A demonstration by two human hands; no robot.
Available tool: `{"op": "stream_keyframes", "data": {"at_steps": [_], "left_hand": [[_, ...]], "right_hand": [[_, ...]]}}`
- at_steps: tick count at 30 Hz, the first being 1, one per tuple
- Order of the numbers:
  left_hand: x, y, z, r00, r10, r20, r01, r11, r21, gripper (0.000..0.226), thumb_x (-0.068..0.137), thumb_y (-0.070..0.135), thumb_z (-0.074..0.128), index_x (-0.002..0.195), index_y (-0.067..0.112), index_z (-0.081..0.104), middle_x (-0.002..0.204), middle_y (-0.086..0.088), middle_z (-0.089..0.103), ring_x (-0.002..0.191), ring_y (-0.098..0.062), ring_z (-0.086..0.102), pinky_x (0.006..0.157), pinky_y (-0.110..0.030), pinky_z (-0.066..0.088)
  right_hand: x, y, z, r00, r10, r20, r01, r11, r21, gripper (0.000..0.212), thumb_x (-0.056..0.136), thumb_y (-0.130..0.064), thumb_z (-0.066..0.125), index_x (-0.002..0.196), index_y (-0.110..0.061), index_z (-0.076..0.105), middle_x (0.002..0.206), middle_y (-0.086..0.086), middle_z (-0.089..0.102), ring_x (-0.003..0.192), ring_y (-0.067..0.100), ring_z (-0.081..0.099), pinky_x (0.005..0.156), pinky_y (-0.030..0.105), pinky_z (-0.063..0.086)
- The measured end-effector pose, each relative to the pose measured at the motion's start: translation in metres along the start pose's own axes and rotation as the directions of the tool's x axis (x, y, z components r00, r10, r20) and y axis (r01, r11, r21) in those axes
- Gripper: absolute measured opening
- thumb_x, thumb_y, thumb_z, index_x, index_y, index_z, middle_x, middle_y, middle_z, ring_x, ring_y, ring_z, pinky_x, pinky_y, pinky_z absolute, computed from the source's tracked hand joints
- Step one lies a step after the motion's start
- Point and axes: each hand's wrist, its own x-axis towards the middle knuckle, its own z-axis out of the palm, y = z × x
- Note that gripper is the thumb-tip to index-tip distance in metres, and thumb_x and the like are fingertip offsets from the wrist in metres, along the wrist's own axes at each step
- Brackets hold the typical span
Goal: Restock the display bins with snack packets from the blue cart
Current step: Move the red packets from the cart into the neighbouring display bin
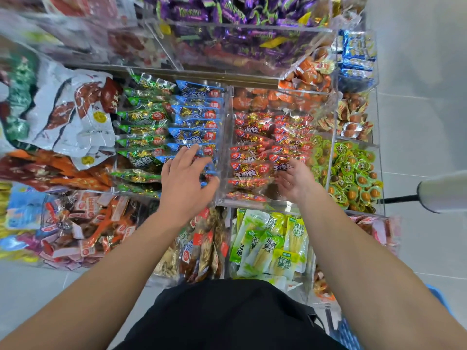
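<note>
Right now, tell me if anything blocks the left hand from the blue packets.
Nothing visible does. The left hand reaches straight down into the open-topped clear bin, its fingertips on the blue packets; the bin's divider wall stands beside the hand, not under it.

There is a single view, taken from the person's head and looking steeply down and forward. It sits close over the clear display bins (pixel 222 145), so their open tops fill the upper and middle picture, with the higher tiers leaning away at the top edge. Both forearms reach up from the bottom corners into the centre, the left hand (pixel 185 175) and right hand (pixel 297 180) over the middle bins. The wide lens bends the edges. The person's dark clothing fills the bottom centre, and a corner of the blue cart (pixel 437 296) shows at lower right.
</note>
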Motion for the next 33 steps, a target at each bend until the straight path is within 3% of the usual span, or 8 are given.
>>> {"op": "stream_keyframes", "data": {"at_steps": [7, 10, 13, 16, 23, 26, 30, 33], "left_hand": [[-0.032, 0.021, -0.03, 0.989, 0.093, -0.115, -0.106, 0.988, -0.116, 0.039, 0.094, 0.023, 0.066, 0.129, 0.007, 0.065, 0.138, -0.012, 0.06, 0.132, -0.03, 0.049, 0.112, -0.038, 0.032], [-0.066, 0.031, -0.029, 0.99, 0.059, -0.129, -0.092, 0.958, -0.271, 0.034, 0.095, 0.024, 0.065, 0.127, 0.013, 0.066, 0.124, -0.004, 0.069, 0.115, -0.022, 0.062, 0.1, -0.037, 0.046], [-0.096, 0.033, -0.017, 0.998, 0.03, -0.048, -0.048, 0.905, -0.423, 0.031, 0.094, 0.024, 0.066, 0.124, 0.019, 0.067, 0.104, 0.011, 0.069, 0.095, -0.007, 0.066, 0.095, -0.029, 0.052], [-0.12, 0.028, -0.002, 0.998, 0.031, 0.051, -0.003, 0.875, -0.485, 0.028, 0.095, 0.022, 0.065, 0.123, 0.019, 0.067, 0.093, 0.018, 0.066, 0.079, 0.013, 0.059, 0.078, -0.002, 0.042], [-0.173, -0.006, 0.028, 0.914, 0.12, 0.388, 0.09, 0.872, -0.481, 0.031, 0.1, 0.027, 0.057, 0.13, 0.023, 0.062, 0.111, 0.0, 0.07, 0.093, -0.015, 0.07, 0.091, -0.04, 0.055], [-0.199, -0.023, 0.045, 0.862, 0.153, 0.484, 0.093, 0.889, -0.447, 0.031, 0.101, 0.028, 0.055, 0.131, 0.023, 0.06, 0.112, 0.0, 0.069, 0.083, -0.011, 0.07, 0.083, -0.037, 0.058], [-0.235, -0.033, 0.069, 0.766, 0.156, 0.623, 0.139, 0.907, -0.398, 0.029, 0.101, 0.024, 0.052, 0.129, 0.02, 0.059, 0.105, 0.0, 0.07, 0.076, -0.016, 0.069, 0.089, -0.043, 0.058], [-0.263, -0.031, 0.085, 0.701, 0.187, 0.688, 0.118, 0.921, -0.371, 0.024, 0.102, 0.016, 0.047, 0.123, 0.017, 0.059, 0.092, 0.004, 0.068, 0.071, -0.019, 0.066, 0.078, -0.035, 0.055]], "right_hand": [[-0.063, 0.015, -0.019, 0.935, -0.354, -0.005, 0.336, 0.89, -0.307, 0.041, 0.097, -0.038, 0.057, 0.128, -0.013, 0.052, 0.123, 0.005, 0.059, 0.114, 0.026, 0.056, 0.104, 0.046, 0.045], [-0.104, 0.039, -0.028, 0.854, -0.518, 0.05, 0.491, 0.768, -0.412, 0.013, 0.095, -0.039, 0.058, 0.092, -0.028, 0.051, 0.102, -0.008, 0.059, 0.094, 0.01, 0.057, 0.08, 0.032, 0.045], [-0.136, 0.076, -0.039, 0.81, -0.58, 0.089, 0.557, 0.711, -0.429, 0.012, 0.092, -0.043, 0.057, 0.094, -0.032, 0.054, 0.101, -0.012, 0.059, 0.09, 0.003, 0.054, 0.073, 0.029, 0.039], [-0.157, 0.123, -0.052, 0.816, -0.573, 0.082, 0.549, 0.722, -0.421, 0.021, 0.092, -0.042, 0.058, 0.104, -0.024, 0.06, 0.099, -0.008, 0.061, 0.09, 0.011, 0.058, 0.069, 0.027, 0.041], [-0.195, 0.247, -0.078, 0.854, -0.52, -0.033, 0.463, 0.786, -0.409, 0.028, 0.093, -0.043, 0.059, 0.113, -0.025, 0.059, 0.106, -0.011, 0.063, 0.097, 0.005, 0.06, 0.072, 0.021, 0.042], [-0.208, 0.299, -0.092, 0.868, -0.49, -0.076, 0.416, 0.802, -0.429, 0.027, 0.094, -0.044, 0.057, 0.115, -0.027, 0.058, 0.108, -0.018, 0.061, 0.097, -0.007, 0.055, 0.072, 0.013, 0.039], [-0.224, 0.359, -0.112, 0.877, -0.43, -0.213, 0.316, 0.853, -0.416, 0.023, 0.094, -0.038, 0.06, 0.112, -0.022, 0.059, 0.103, -0.014, 0.061, 0.096, 0.004, 0.058, 0.079, 0.022, 0.04], [-0.239, 0.398, -0.132, 0.88, -0.369, -0.3, 0.253, 0.897, -0.362, 0.025, 0.093, -0.036, 0.061, 0.114, -0.023, 0.059, 0.106, -0.011, 0.062, 0.095, 0.001, 0.058, 0.081, 0.019, 0.041]]}}
